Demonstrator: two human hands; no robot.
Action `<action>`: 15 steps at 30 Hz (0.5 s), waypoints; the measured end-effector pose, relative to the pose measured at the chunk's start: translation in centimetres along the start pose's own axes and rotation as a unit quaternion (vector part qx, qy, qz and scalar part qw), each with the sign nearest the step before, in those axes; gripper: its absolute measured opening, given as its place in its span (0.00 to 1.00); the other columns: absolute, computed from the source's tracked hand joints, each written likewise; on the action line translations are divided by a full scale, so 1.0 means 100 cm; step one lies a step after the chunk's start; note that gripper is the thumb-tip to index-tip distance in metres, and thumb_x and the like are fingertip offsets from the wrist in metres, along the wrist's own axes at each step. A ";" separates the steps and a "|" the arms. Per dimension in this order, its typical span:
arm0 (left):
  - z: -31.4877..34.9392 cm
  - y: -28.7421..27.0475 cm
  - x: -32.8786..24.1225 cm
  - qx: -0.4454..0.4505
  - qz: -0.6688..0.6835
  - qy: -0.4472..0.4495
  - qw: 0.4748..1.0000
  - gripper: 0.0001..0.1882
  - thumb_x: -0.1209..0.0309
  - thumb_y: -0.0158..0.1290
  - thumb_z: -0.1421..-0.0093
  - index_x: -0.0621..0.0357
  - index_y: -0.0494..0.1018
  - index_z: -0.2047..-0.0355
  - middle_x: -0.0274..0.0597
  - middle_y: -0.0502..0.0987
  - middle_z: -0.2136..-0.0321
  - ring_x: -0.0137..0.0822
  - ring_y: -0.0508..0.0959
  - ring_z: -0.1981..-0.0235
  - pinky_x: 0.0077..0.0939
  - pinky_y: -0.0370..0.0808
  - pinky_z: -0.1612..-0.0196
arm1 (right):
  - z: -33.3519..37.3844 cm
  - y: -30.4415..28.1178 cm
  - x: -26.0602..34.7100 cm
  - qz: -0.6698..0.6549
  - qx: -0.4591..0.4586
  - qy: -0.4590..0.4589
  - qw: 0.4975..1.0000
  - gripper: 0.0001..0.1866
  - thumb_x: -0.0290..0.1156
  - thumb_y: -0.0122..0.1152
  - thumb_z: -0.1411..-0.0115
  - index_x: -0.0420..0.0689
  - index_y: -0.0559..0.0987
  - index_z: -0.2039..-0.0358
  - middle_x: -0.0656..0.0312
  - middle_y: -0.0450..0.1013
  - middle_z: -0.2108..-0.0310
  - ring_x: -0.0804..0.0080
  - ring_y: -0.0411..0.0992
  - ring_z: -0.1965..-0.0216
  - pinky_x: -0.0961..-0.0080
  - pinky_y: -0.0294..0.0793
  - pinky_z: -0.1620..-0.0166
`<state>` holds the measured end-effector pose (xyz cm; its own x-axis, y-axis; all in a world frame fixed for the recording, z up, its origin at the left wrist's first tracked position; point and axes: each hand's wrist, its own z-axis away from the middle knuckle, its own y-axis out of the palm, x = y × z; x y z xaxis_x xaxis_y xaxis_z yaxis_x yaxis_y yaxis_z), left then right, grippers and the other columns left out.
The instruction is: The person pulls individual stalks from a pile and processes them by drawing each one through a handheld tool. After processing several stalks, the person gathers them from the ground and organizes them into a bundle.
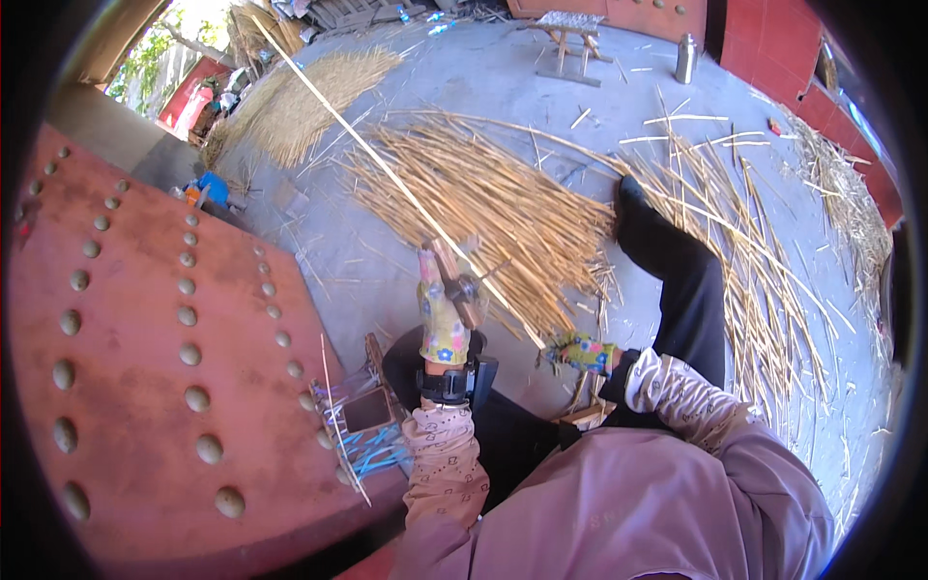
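Observation:
My left hand [445, 327], in a flowered glove, is closed round a small wooden tool [466, 302] with a dark fitting across it. A long pale reed stalk [375, 157] slants from the far left down past the tool's right side. Whether the stalk touches the tool I cannot tell. My right hand [583, 353], in a matching glove, is closed on the near end of that stalk, and its fingertips are hard to make out. Beyond my hands, a heap of reed stalks [483, 193] lies on the floor.
More reeds [735, 242] lie right of my outstretched leg [677, 266]. A red studded panel [145, 358] fills the left, with blue strips [375, 448] beside it. Farther off are a woven mat [300, 101], a small wooden stool [572, 39] and a metal flask [686, 60].

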<state>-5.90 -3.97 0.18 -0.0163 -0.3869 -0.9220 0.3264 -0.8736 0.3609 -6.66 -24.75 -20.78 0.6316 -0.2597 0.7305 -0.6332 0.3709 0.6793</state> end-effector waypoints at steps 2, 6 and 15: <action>0.008 0.008 -0.010 0.047 0.004 0.010 0.999 0.29 0.46 0.43 0.50 0.61 0.66 0.62 0.33 0.66 0.86 0.25 0.66 0.89 0.13 0.64 0.86 | -0.003 0.007 0.001 -0.008 0.001 -0.010 1.000 0.19 0.31 0.55 0.50 0.37 0.66 0.59 0.56 0.66 0.60 0.69 0.66 0.60 0.77 0.67 0.58; 0.010 0.017 0.000 -0.015 -0.034 0.082 0.996 0.26 0.48 0.43 0.49 0.61 0.66 0.66 0.36 0.69 0.81 0.25 0.68 0.86 0.15 0.65 0.85 | -0.010 0.024 0.012 -0.002 -0.014 -0.040 0.999 0.17 0.31 0.53 0.49 0.37 0.66 0.59 0.57 0.67 0.61 0.71 0.66 0.60 0.78 0.67 0.58; 0.018 0.021 0.011 -0.100 -0.010 0.131 0.986 0.23 0.50 0.42 0.47 0.61 0.66 0.69 0.36 0.68 0.83 0.25 0.69 0.85 0.17 0.66 0.84 | 0.004 0.081 0.051 0.093 -0.129 -0.101 0.982 0.17 0.35 0.49 0.47 0.38 0.68 0.60 0.65 0.68 0.70 0.79 0.66 0.70 0.85 0.64 0.67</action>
<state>-6.92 -6.74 0.23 0.2115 -0.2584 -0.9426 0.5089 -0.7943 0.3319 -8.76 -23.44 -11.58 0.3973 -0.3284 0.8569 -0.5777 0.6360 0.5116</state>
